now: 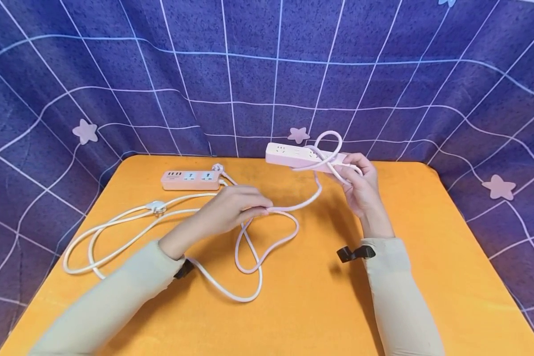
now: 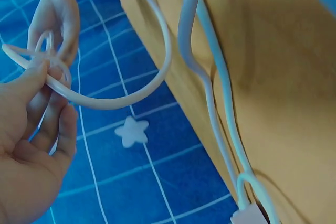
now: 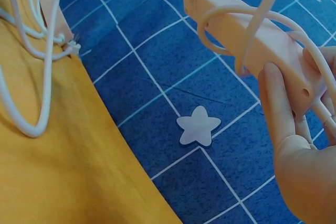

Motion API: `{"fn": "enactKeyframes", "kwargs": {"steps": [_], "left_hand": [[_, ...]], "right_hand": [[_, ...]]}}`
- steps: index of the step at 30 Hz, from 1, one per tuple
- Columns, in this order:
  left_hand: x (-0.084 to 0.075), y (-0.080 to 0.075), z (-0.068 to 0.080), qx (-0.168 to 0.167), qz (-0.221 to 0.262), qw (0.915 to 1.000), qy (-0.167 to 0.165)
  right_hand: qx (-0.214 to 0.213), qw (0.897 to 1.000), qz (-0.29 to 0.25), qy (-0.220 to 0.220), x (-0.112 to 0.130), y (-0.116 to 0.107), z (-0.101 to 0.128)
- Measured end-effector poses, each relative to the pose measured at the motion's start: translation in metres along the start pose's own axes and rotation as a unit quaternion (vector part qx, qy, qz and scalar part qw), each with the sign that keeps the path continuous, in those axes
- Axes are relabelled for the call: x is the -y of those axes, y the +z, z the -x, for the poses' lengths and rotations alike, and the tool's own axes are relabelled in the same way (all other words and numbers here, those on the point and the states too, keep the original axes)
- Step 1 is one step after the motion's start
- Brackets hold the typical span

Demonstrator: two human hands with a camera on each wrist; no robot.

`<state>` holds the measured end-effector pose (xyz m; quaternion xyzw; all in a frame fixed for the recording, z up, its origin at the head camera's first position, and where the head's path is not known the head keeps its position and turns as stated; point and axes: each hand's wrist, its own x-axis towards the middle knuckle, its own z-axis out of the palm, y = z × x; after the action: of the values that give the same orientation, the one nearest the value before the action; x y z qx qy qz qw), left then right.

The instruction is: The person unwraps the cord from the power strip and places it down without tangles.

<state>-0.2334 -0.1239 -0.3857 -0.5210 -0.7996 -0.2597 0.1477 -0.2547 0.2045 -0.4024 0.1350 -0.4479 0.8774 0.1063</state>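
My right hand (image 1: 360,185) grips the cord end of a pale pink power strip (image 1: 281,156) and holds it raised above the table. One loop of the strip's cord (image 1: 333,133) wraps around its body, and the right wrist view shows the strip's plain underside (image 3: 231,19). With thumb and fingertips my left hand (image 1: 231,207) pinches the same pale cord (image 2: 105,102) in front of the strip. From there, a slack stretch of cord (image 1: 295,206) hangs up to the raised strip. Another loop (image 1: 267,249) lies on the table just below the left hand.
A second, shorter pink power strip (image 1: 190,181) lies at the back left of the orange table (image 1: 320,306). Its white cord (image 1: 80,247) spreads in wide loops to the left, near a plug (image 1: 156,206). Another plug (image 1: 217,168) sits beside that strip. A blue grid-patterned curtain (image 1: 249,74) stands behind.
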Motion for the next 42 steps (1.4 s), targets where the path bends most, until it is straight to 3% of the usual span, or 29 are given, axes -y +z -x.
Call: {"fn": "enactKeyframes", "kwargs": {"steps": [11, 21, 32, 38, 42], "left_hand": [[-0.022, 0.026, -0.004, 0.103, 0.022, 0.9941, 0.026], [-0.037, 0.05, -0.006, 0.185, 0.035, 0.9812, -0.041], [-0.034, 0.067, -0.013, 0.212, 0.023, 0.9754, -0.057], [-0.03, 0.065, -0.017, 0.235, 0.039, 0.9679, -0.082], [-0.029, 0.057, -0.023, 0.223, 0.049, 0.9692, -0.093]], "right_hand": [[0.004, 1.0, -0.002, 0.001, 0.0, 0.0, -0.001], [-0.001, 1.0, -0.009, 0.001, 0.0, 0.0, 0.0], [-0.002, 1.0, -0.009, 0.004, 0.002, 0.0, -0.001], [-0.007, 1.0, -0.002, 0.005, 0.002, 0.001, 0.001], [-0.007, 1.0, 0.001, 0.002, 0.003, 0.001, 0.0]]}}
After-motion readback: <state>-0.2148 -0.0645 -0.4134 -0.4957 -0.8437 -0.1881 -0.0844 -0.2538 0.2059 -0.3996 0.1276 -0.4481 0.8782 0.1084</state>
